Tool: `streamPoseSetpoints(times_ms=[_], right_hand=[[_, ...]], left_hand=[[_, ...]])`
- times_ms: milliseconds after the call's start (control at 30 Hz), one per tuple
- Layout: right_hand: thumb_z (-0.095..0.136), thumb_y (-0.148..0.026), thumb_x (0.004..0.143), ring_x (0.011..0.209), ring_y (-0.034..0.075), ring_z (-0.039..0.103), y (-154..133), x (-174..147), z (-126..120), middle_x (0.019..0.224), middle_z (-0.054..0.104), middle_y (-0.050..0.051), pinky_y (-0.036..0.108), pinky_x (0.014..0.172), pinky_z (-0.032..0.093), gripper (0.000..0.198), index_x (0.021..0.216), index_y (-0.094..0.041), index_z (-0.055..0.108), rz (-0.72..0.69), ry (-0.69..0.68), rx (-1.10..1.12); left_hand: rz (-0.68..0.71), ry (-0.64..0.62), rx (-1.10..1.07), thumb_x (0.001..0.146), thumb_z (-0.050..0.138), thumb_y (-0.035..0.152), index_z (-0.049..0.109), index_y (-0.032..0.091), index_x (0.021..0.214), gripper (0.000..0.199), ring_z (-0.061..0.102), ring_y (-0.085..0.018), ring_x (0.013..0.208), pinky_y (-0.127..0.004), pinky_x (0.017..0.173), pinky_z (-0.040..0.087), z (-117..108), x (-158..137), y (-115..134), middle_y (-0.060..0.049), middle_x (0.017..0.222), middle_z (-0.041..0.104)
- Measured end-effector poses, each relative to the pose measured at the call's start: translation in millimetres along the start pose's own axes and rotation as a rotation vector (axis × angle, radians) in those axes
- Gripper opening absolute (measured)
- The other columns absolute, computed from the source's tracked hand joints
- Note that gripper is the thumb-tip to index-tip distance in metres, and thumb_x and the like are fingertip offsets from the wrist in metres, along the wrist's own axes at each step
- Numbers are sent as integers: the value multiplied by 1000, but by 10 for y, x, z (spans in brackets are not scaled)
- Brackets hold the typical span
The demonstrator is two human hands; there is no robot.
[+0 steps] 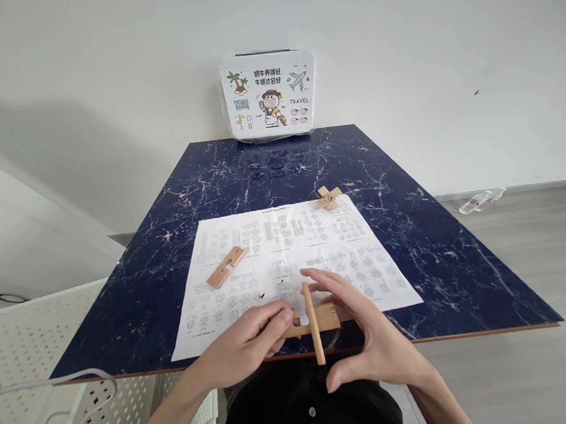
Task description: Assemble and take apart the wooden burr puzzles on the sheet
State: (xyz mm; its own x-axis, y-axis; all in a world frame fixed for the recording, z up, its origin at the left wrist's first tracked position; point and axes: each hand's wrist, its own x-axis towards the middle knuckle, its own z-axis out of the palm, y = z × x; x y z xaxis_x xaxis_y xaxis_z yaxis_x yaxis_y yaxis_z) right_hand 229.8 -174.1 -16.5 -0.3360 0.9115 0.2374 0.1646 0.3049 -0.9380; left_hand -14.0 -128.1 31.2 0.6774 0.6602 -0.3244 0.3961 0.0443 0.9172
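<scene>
My left hand [256, 338] is closed in a pinch on the left end of a flat notched wooden puzzle piece [328, 317] near the table's front edge. A second wooden puzzle piece [313, 327], seen edge-on as a narrow bar, crosses the first one. Around the right side of the two pieces curves my right hand [365, 329], its thumb and fingers spread apart. Whether its fingertips touch the crossing piece is hard to see. Beyond my left hand, another notched wooden piece [226, 267] lies on a printed instruction sheet [289, 237].
A small cross-shaped wooden piece marked with a letter [329, 198] rests at the sheet's top right edge. At the back of the dark blue marbled table [280, 173], a white cartoon-printed case [270, 95] leans by the wall. A white perforated cart [79, 359] with a cable stands left.
</scene>
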Motion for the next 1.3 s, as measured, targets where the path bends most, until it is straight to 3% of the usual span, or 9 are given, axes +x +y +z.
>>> streamPoseSetpoints(times_ms=[100,200,300,567,700,833,1000,1167,1300], right_hand=[[76,-57,92,128,31,62,4,4,17,145,60,11,44,104,53,66,148,-33,53,49,97,50],[57,-49,107,86,21,66,-31,24,39,98,71,6,35,78,53,29,118,-24,67,184,87,46],[53,-48,109,70,17,60,-74,44,37,77,65,1,31,67,46,31,98,-22,66,251,30,107],[56,-45,109,71,15,60,-42,39,8,77,64,0,30,70,47,27,98,-22,63,217,52,243],[55,-45,109,72,15,61,-32,37,15,78,66,0,29,69,47,27,98,-22,62,206,115,266],[54,-44,109,72,15,61,-44,48,17,78,66,0,29,68,47,27,98,-22,62,197,121,204],[53,-42,109,72,17,63,-64,52,16,78,67,1,30,68,50,25,97,-22,62,183,129,171],[52,-42,109,71,17,63,-83,50,21,78,67,1,30,66,48,25,98,-22,61,178,126,134],[50,-40,110,70,17,61,-94,54,22,77,66,0,30,66,45,24,97,-22,61,175,124,101]], left_hand=[[15,65,41,108,39,58,54,21,90,44,41,-14,63,-28,59,36,-30,-32,14,3,73,44],[14,95,171,110,36,55,59,22,94,43,39,-13,60,-29,58,33,-44,-50,77,4,71,43],[58,123,321,112,35,49,62,23,99,40,41,-13,60,-30,67,37,-19,-43,162,4,73,51],[119,164,444,110,39,49,69,26,115,38,58,-16,67,-29,63,42,-137,-28,219,0,84,68],[5,502,588,108,37,57,66,25,117,45,58,-18,61,-30,58,42,-455,-22,53,0,79,65],[-125,815,923,99,47,61,60,20,118,47,66,-28,92,-39,79,52,-690,28,-157,-9,105,67],[-250,706,1058,97,49,54,58,19,103,36,65,-36,108,-45,90,49,-724,89,-220,-14,109,67],[-370,630,938,102,45,50,44,24,85,31,59,-23,66,-33,59,34,-703,71,-126,-3,76,62],[-220,572,655,105,41,55,44,24,86,37,40,-16,55,-30,56,27,-621,10,-15,5,65,43]])
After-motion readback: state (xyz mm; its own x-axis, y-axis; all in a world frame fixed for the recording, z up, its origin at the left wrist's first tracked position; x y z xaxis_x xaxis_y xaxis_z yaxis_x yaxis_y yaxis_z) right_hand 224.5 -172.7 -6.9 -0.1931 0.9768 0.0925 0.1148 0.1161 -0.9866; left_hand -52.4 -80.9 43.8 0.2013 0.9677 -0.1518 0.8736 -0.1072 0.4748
